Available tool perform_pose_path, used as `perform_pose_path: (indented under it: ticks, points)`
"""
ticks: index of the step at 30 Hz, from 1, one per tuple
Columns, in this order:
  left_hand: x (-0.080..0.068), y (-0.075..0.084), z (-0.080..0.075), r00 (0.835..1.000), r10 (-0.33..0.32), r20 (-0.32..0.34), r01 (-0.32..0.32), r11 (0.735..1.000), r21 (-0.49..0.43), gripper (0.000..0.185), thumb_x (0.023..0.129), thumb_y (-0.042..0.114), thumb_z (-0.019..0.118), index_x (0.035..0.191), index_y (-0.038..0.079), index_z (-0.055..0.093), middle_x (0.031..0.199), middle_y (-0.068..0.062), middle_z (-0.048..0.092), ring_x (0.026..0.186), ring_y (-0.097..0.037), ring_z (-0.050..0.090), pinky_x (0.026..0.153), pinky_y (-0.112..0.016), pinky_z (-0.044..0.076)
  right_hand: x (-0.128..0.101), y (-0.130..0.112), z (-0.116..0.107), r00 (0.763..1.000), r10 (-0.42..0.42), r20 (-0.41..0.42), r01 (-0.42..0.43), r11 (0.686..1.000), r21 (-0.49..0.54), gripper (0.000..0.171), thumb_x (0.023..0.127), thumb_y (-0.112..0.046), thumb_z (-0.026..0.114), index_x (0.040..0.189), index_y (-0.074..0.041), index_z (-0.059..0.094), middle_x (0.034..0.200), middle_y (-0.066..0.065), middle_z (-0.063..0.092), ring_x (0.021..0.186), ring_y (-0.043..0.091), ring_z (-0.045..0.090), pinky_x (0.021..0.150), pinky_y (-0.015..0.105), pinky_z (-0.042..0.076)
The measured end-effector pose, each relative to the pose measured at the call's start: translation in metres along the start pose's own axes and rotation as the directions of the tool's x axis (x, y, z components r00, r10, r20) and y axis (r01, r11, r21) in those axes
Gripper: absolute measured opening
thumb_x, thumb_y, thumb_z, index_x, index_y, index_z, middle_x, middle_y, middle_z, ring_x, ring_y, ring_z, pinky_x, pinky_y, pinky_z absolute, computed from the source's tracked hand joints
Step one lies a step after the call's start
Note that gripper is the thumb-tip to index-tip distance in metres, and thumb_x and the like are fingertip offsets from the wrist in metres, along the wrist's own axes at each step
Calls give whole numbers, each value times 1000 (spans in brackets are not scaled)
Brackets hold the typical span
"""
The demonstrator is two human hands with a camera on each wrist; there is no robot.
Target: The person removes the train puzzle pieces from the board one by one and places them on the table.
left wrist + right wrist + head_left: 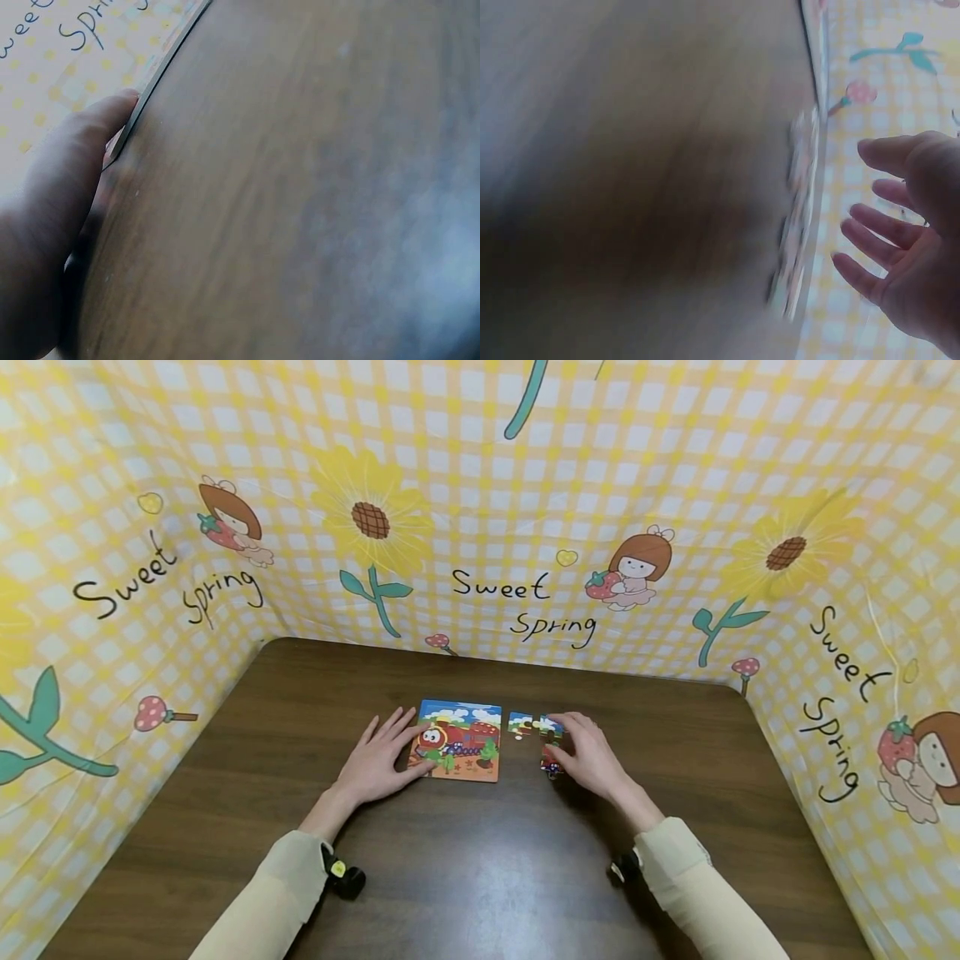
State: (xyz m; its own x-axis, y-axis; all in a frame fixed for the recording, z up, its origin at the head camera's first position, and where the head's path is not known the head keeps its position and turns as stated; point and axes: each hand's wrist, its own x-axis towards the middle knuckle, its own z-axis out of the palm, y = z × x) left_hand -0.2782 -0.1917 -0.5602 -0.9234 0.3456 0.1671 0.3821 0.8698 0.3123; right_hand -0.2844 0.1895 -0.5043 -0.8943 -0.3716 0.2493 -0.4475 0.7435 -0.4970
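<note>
A square picture board (472, 760) with a red cartoon train lies flat on the table. My left hand (375, 762) rests at its left side with fingers spread, the thumb touching its lower left part. In the left wrist view, the thumb (82, 142) lies at the board's thin edge (163, 67). Right of the board are loose jigsaw pieces (521, 724), with more pieces (552, 762) partly covered by my right hand (592, 758). That hand hovers with its fingers apart and nothing between them. The right wrist view shows the pieces (799, 202) edge-on and blurred.
The brown wooden table (450, 860) reaches back to a yellow checked cloth (480, 510) printed with flowers and figures, which hangs at the back and both sides. A black band device (347, 881) sits on the left wrist, another (624, 867) on the right.
</note>
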Motion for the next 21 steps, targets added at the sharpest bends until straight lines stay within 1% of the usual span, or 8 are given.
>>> perform_pose_path:
  ticks: [2, 4, 7, 9, 12, 14, 19, 21]
  points:
    - [0, 0, 1, 1000, -1, 3, 1, 1000, 1, 79, 83, 79, 48, 150, 38, 36, 164, -1, 23, 153, -26, 18, 122, -58, 8, 7, -10, 4, 1000, -1, 12, 0, 998, 64, 51, 91, -22, 70, 137, -8, 54, 125, 13, 63, 112, 29, 62, 93, 48, 51]
    - [0, -1, 1, 1000, -1, 3, 1, 1000, 1, 79, 83, 78, 49, 150, 37, 36, 164, -2, 24, 153, -27, 19, 122, -59, 9, 13, -19, 9, 999, -2, 34, -3, 989, 147, 53, 91, -20, 69, 140, -9, 50, 122, 16, 65, 106, 29, 67, 86, 46, 55]
    - [1, 0, 2, 1000, 0, 1, 0, 1000, -2, 79, 83, 78, 49, 150, 37, 36, 164, -2, 24, 153, -27, 19, 122, -59, 9, 23, -32, 17, 997, 3, 77, -23, 965, 262, 56, 92, -17, 68, 143, -13, 45, 121, 17, 65, 99, 28, 69, 79, 43, 57]
    - [1, 0, 2, 1000, 2, -1, -2, 1000, -1, 79, 83, 78, 49, 150, 38, 36, 164, -2, 24, 153, -27, 19, 122, -59, 10, 29, -38, 24, 996, 2, 91, -30, 951, 309, 57, 92, -15, 68, 144, -12, 44, 120, 18, 65, 97, 27, 69, 78, 41, 57]
    - [1, 1, 2, 1000, 2, 1, -2, 1000, -1, 79, 83, 79, 48, 150, 39, 36, 164, -1, 24, 153, -27, 19, 122, -59, 9, 38, -45, 34, 995, -4, 102, -31, 942, 335, 58, 91, -13, 68, 144, -11, 44, 119, 17, 66, 95, 25, 68, 78, 37, 57]
    - [1, 0, 2, 1000, 1, 0, -1, 1000, 2, 79, 82, 80, 47, 150, 40, 35, 164, -1, 24, 153, -27, 19, 122, -59, 9, 43, -49, 41, 995, -11, 101, -23, 944, 330, 59, 90, -14, 70, 144, -9, 44, 118, 17, 66, 94, 24, 68, 78, 36, 57]
    - [1, 0, 1, 1000, -1, -6, 1, 1000, 2, 79, 83, 80, 46, 149, 40, 35, 164, 0, 23, 154, -26, 18, 123, -58, 8, 55, -62, 56, 992, -28, 122, -9, 956, 293, 61, 90, -17, 71, 144, -8, 44, 119, 14, 65, 99, 26, 67, 81, 40, 57]
    - [1, 0, 2, 1000, -1, -5, 1, 1000, -2, 79, 83, 80, 46, 149, 40, 36, 164, 0, 23, 154, -25, 18, 123, -58, 8, 60, -67, 62, 989, -30, 147, -14, 957, 291, 62, 90, -18, 71, 145, -9, 44, 118, 13, 65, 100, 25, 67, 82, 40, 57]
